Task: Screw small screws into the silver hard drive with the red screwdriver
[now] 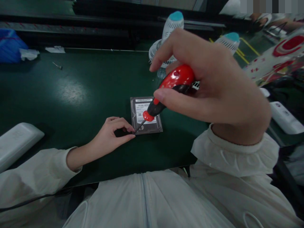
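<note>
A hard drive (152,126) with a white label lies flat on the green table. My right hand (213,82) grips a red and black screwdriver (177,77) by its handle above the drive. The shaft slants down and left, and its tip meets the drive's near left corner. At that corner my left hand (110,133) has thumb and fingers closed in a pinch beside the tip. Whether a small screw, the tip or the drive's edge sits between those fingertips is hidden.
A small screw-like metal piece (57,66) lies on the table (99,82) at far left. Around the edges are a blue bag (10,46), a white device (20,139), blue-capped white perforated objects (174,25) and a white power strip (286,117). Another person's arm shows at upper right.
</note>
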Demonstrator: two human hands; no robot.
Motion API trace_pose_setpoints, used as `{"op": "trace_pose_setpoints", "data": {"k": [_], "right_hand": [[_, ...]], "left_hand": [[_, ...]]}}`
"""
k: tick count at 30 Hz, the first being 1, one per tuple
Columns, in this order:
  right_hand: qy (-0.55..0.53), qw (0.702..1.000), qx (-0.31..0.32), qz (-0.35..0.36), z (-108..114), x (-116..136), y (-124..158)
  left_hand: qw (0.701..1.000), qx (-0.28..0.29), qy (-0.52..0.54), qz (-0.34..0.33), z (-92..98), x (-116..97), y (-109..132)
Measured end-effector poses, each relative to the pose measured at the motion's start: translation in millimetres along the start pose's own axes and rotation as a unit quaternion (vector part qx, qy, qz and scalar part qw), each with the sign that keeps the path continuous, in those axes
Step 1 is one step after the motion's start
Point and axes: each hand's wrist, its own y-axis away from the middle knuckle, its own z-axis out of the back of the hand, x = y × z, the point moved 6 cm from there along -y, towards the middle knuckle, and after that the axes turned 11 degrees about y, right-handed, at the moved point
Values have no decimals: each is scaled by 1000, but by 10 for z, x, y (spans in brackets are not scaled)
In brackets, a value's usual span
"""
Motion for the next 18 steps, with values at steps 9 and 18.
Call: {"op": "trace_pose_setpoints", "data": {"k": [9, 18], "right_hand": [[12, 1000, 9, -20, 2, -33, 0], [-25, 999, 30, -24, 2, 35, -13]], "left_hand": [[1000, 8, -2, 11, 4, 32, 6], [1000, 12, -6, 10, 2, 47, 16]]}}
